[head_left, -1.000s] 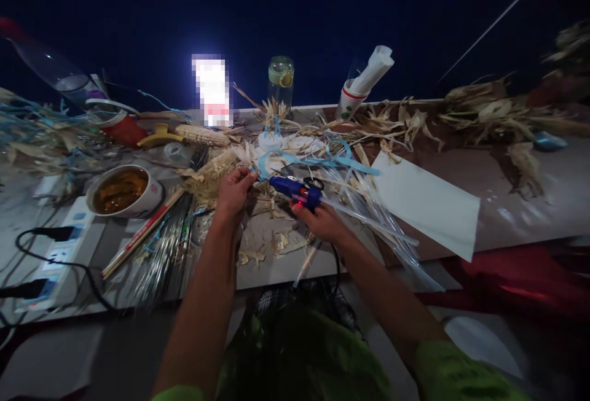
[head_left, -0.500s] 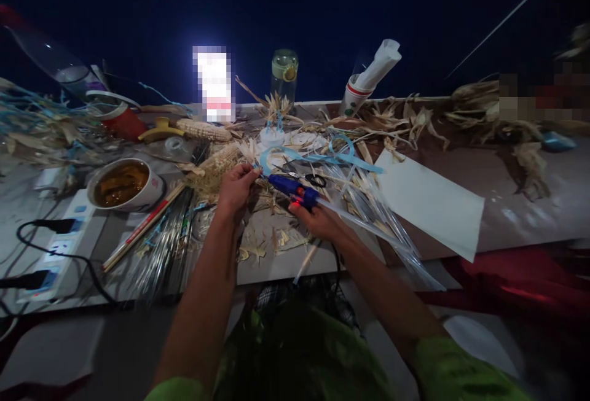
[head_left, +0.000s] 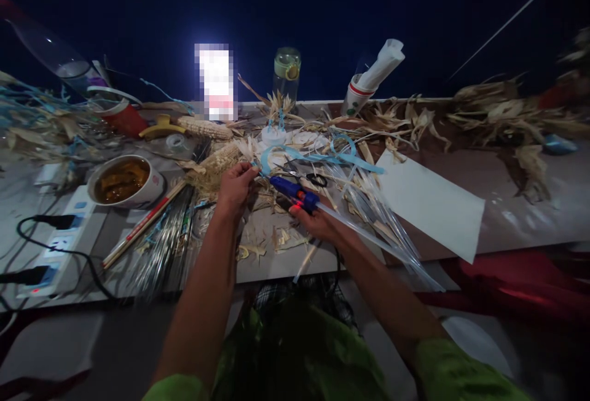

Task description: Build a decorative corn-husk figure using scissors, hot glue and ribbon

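Note:
My right hand (head_left: pixel 316 221) is closed round the handle of a blue glue gun (head_left: pixel 290 188), whose red light glows. A long clear glue stick (head_left: pixel 364 226) sticks out of its back end. The gun's nozzle points left, close to the fingertips of my left hand (head_left: pixel 237 187). Those fingers are pinched on the lower end of a small pale corn-husk piece (head_left: pixel 249 148) with a bit of blue at its base. Black-handled scissors (head_left: pixel 316 179) lie just behind the gun, beside a curled light-blue ribbon (head_left: pixel 313 157).
At the left are a bowl of brown liquid (head_left: pixel 122 183), a power strip (head_left: pixel 69 247) with cables and thin wires. Dried husks (head_left: pixel 415 118), a bottle (head_left: pixel 286 75) and a paper cup (head_left: pixel 357 95) line the back. A white sheet (head_left: pixel 428 204) lies right.
Both hands keep nearly the same pose, with the glue gun and the husk piece still held. The view has shifted very slightly.

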`<state>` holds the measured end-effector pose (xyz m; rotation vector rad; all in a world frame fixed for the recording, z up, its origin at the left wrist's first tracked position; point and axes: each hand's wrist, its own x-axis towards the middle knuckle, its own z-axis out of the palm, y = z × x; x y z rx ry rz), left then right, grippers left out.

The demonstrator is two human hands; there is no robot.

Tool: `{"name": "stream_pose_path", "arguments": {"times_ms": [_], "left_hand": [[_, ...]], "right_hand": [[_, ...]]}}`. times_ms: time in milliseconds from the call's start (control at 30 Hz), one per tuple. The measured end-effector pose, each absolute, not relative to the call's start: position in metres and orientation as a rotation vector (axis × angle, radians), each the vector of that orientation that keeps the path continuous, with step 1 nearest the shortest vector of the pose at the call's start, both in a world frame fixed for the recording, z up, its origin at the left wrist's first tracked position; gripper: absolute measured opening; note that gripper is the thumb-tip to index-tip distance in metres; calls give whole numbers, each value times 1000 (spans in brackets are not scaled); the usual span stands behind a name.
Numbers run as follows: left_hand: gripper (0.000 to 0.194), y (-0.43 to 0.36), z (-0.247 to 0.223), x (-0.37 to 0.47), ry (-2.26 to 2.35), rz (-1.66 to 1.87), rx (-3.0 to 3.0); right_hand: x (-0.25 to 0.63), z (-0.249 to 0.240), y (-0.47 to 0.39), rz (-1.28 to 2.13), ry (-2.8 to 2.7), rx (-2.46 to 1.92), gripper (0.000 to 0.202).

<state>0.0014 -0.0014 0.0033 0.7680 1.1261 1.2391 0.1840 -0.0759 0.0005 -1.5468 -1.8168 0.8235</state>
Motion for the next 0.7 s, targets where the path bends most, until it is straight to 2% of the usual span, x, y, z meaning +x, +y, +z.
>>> {"name": "stream_pose_path", "arguments": {"times_ms": [700], "left_hand": [[27, -2, 2, 1, 1131, 1210, 755]], "right_hand": [[183, -1, -74, 739, -1864, -1607, 34]]}}
